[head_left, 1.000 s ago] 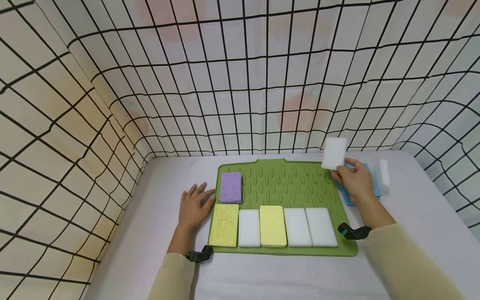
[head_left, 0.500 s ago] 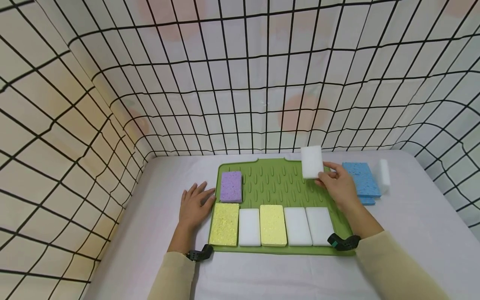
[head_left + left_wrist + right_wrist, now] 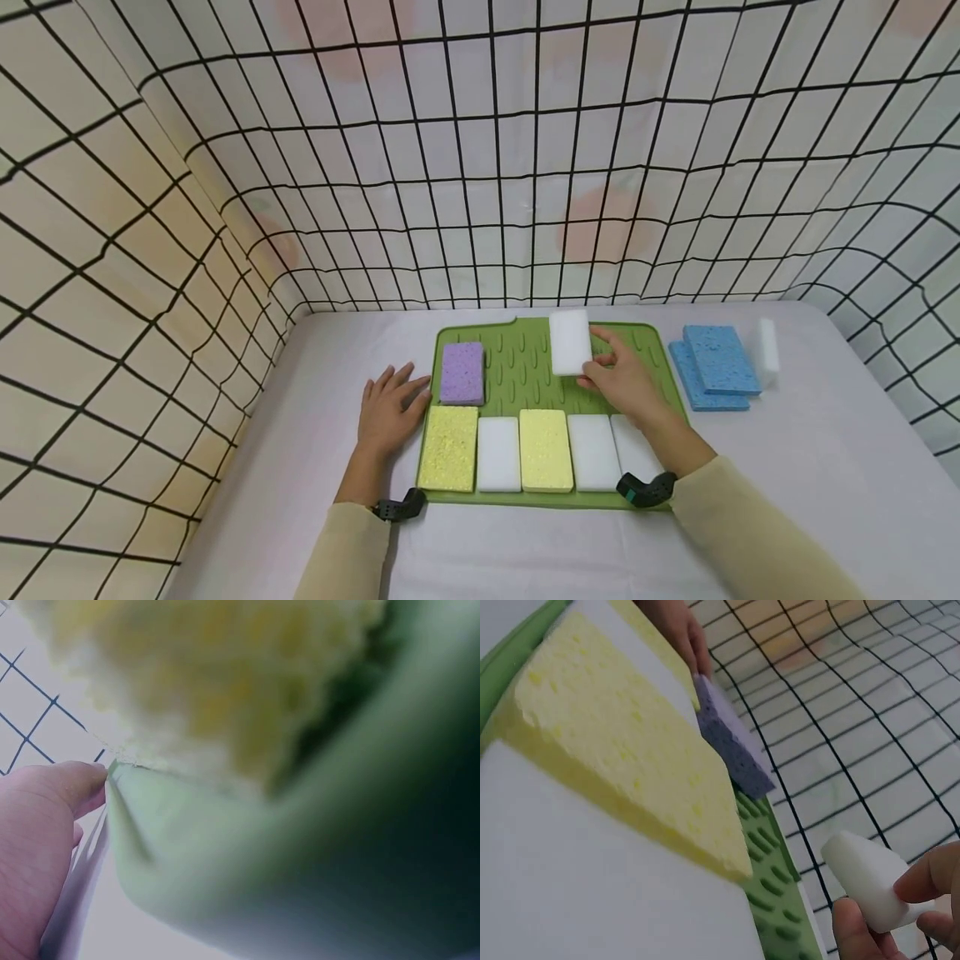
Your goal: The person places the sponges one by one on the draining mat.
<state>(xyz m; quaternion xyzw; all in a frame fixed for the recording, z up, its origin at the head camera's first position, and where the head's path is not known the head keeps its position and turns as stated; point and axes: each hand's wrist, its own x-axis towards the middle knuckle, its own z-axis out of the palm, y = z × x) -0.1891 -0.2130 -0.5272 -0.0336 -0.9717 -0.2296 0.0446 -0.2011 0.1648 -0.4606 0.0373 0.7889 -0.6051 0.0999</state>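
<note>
My right hand [image 3: 617,377] pinches a white sponge [image 3: 570,342] by its lower right corner, over the back part of a green ridged mat [image 3: 517,367]. In the right wrist view the thumb and fingers grip one end of this white sponge [image 3: 870,881]. At the mat's left edge rests my left hand [image 3: 390,412], fingers spread, holding nothing. A purple sponge [image 3: 462,373] lies at the mat's back left. Along the front sit a speckled yellow sponge [image 3: 448,450], a white sponge [image 3: 498,455], another yellow sponge [image 3: 546,451] and two more white sponges [image 3: 595,453], the rightmost partly hidden by my right wrist.
Two blue sponges [image 3: 722,360], one overlapping the other, lie right of the mat. Beside them a white block [image 3: 767,352] stands on its narrow side. Black wire grid panels [image 3: 525,183] border the white-covered table [image 3: 480,550] at the back and sides.
My right hand has carried the white sponge leftward and lower, from the mat's back right corner to its back middle, uncovering the blue sponges. The left hand has stayed put.
</note>
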